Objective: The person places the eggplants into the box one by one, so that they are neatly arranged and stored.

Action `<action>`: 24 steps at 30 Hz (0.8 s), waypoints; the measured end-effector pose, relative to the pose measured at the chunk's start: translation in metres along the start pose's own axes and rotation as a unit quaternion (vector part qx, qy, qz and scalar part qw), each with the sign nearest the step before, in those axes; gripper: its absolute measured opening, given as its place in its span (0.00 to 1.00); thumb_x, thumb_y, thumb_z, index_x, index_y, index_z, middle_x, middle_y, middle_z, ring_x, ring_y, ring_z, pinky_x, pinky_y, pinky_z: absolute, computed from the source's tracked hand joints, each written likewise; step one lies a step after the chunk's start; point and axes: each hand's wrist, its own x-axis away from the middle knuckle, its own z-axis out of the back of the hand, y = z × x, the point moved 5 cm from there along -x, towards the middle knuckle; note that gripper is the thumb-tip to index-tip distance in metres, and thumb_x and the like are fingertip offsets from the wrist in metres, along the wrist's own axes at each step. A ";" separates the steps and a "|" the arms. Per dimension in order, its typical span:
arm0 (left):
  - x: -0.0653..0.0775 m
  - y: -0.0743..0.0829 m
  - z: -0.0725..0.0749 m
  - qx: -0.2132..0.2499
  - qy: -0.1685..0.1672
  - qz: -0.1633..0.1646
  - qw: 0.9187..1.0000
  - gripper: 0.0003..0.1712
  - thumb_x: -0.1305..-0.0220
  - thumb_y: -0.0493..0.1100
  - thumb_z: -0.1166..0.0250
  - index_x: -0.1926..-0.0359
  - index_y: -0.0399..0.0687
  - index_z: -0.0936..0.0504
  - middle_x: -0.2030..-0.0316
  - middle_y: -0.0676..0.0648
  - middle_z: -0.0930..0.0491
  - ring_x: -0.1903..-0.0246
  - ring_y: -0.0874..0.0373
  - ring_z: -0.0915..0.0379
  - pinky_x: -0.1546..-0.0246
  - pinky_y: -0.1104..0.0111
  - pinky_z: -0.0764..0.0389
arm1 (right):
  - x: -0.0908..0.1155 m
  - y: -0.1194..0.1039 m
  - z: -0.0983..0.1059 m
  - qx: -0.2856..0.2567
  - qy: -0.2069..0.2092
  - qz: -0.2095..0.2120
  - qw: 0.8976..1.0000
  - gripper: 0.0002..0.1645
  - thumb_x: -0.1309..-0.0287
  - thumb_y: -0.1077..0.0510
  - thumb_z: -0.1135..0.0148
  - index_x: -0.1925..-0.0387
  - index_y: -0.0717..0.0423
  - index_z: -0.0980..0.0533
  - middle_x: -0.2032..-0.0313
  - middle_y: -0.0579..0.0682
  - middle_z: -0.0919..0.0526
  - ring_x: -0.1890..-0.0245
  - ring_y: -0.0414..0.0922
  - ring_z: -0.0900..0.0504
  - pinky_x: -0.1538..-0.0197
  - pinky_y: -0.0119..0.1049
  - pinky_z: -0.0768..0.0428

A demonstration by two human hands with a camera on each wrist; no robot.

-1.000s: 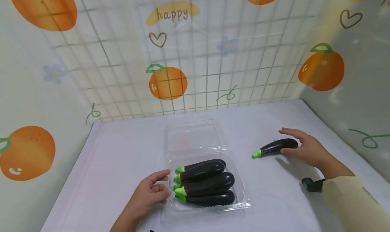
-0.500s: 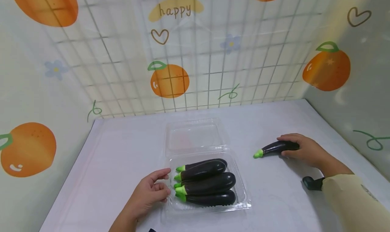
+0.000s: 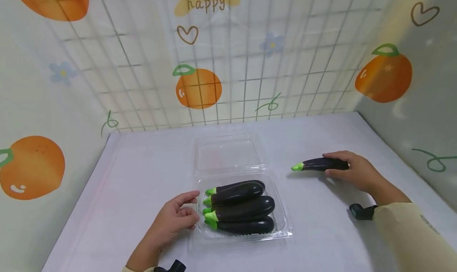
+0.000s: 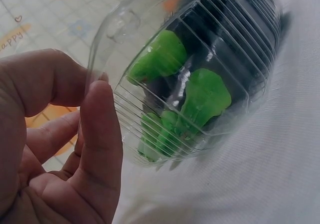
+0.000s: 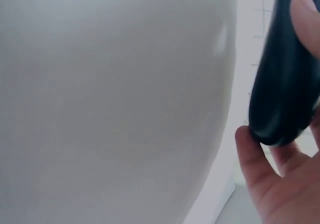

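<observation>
In the head view, my right hand (image 3: 358,173) grips the thick end of a dark eggplant (image 3: 312,164) with a green stem end pointing left. It appears lifted just off the table, its shadow below. The right wrist view shows the thumb and fingers around the rounded end of that eggplant (image 5: 282,98). My left hand (image 3: 175,218) pinches the left rim of a clear plastic clamshell box (image 3: 282,210) between thumb and forefinger, plainer in the left wrist view, where the box wall (image 4: 240,78) rises beside the fingers. Several eggplants (image 3: 246,208) lie side by side in the box, stems left.
The box's lid (image 3: 228,151) lies folded back, flat on the white table (image 3: 150,165). Behind and on both sides hang printed curtains (image 3: 235,66) with orange fruit. Dark wrist-worn devices show at the right wrist (image 3: 362,211) and at the bottom edge by the left wrist.
My right hand has closed its fingers on the lone eggplant and raised it slightly, its stem end levelling. The left hand stays at the box rim. The head view has tipped down a little.
</observation>
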 end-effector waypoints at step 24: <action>0.000 -0.001 -0.002 0.018 0.001 0.001 1.000 0.41 0.43 0.30 0.33 0.28 0.38 0.33 0.40 0.38 0.33 0.67 0.63 0.23 0.67 0.72 0.17 | 0.001 -0.090 -0.015 -0.045 0.034 0.091 0.994 0.32 0.36 0.50 0.31 0.32 0.48 0.26 0.34 0.58 0.27 0.37 0.59 0.28 0.38 0.65 0.28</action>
